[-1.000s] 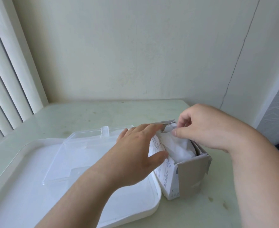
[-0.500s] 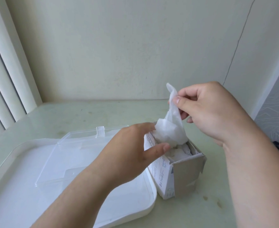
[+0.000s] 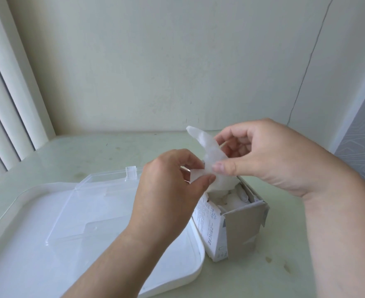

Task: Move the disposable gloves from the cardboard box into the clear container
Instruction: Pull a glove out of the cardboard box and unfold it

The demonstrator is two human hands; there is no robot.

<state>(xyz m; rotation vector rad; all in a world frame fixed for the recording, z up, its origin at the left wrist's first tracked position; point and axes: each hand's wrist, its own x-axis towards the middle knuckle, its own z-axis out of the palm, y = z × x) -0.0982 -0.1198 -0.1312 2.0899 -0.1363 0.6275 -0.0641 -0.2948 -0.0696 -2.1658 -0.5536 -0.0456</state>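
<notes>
A small open cardboard box (image 3: pixel 241 229) stands on the table at centre right, with more white gloves (image 3: pixel 233 198) showing inside. Above its open top a thin white disposable glove (image 3: pixel 209 151) sticks up. My right hand (image 3: pixel 261 155) pinches it between thumb and fingers. My left hand (image 3: pixel 168 190) grips the glove's lower part from the left with thumb and fingers. The clear container (image 3: pixel 104 203) lies flat to the left, on a white tray (image 3: pixel 196 254), partly hidden by my left forearm.
The tray covers the near left of the pale green table (image 3: pixel 91 151). A wall stands close behind and vertical blinds (image 3: pixel 7 104) hang at the left. The box touches the tray's right edge.
My right hand pulled a glove up out of the box. My left hand left the box's side and rose to grip the same glove.
</notes>
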